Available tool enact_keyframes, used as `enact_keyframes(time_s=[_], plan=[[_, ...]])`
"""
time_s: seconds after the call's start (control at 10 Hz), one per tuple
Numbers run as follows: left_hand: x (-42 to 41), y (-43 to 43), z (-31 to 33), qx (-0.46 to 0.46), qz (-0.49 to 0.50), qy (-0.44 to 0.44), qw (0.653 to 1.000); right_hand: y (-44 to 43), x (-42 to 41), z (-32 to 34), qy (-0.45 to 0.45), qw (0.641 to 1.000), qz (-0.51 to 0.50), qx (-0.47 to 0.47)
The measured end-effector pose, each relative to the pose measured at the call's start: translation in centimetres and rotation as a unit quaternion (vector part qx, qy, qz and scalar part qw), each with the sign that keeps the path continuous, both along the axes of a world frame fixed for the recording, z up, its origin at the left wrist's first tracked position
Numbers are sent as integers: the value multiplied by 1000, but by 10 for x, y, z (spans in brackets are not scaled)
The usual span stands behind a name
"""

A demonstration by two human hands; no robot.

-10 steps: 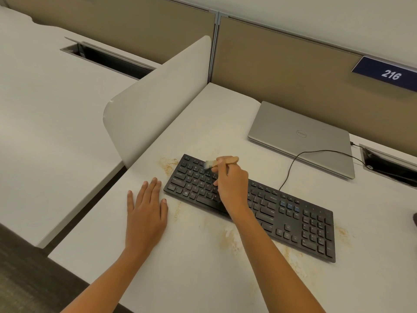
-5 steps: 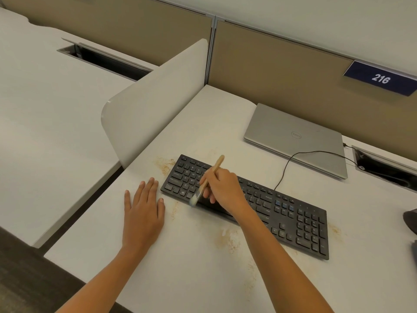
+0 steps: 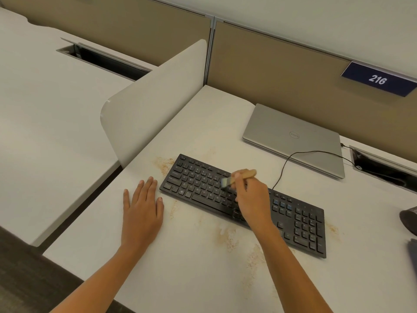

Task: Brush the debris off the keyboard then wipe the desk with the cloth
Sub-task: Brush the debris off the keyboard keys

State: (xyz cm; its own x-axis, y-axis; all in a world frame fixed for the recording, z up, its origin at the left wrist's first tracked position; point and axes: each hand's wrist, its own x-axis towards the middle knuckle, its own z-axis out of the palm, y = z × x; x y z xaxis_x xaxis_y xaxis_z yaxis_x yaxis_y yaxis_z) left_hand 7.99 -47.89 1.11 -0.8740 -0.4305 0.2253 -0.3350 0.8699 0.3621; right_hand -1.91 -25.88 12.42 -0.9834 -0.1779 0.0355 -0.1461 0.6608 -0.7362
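A black keyboard point(image 3: 300, 224) lies slanted across the white desk point(image 3: 191, 274). My right hand point(image 3: 252, 199) grips a small wooden-handled brush point(image 3: 244, 175), its bristles on the keys near the keyboard's upper middle. Brown crumbs point(image 3: 228, 238) are scattered on the desk along the keyboard's front edge, and more crumbs point(image 3: 162, 164) lie by its left end. My left hand point(image 3: 142, 206) rests flat on the desk just left of the keyboard, fingers straight. A dark cloth-like thing point(image 3: 409, 220) shows at the right edge, mostly cut off.
A closed silver laptop point(image 3: 293, 136) sits behind the keyboard, with a black cable point(image 3: 291, 159) running to a desk cable slot point(image 3: 383, 168). A white divider panel point(image 3: 153, 102) stands on the left. The desk's front edge is near my forearms.
The brush swept from the keyboard's front-left edge back up to the upper middle keys, the handle now lying nearly level. My left hand stayed in place.
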Motion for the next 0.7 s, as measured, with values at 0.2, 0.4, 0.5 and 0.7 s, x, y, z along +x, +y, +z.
enact_keyframes(time_s=[0.2, 0.4, 0.5, 0.7], plan=[[1, 0, -1, -1, -1, -1, 1000, 22, 12, 3, -117, 991, 56, -28], [1, 0, -1, -3, 0, -2, 1000, 49, 12, -2, -34, 997, -74, -13], [1, 0, 0, -1, -1, 2, 1000, 54, 26, 0, -89, 995, -13, -31], [1, 0, -1, -1, -1, 1, 1000, 76, 35, -6, -14, 997, -80, -18]])
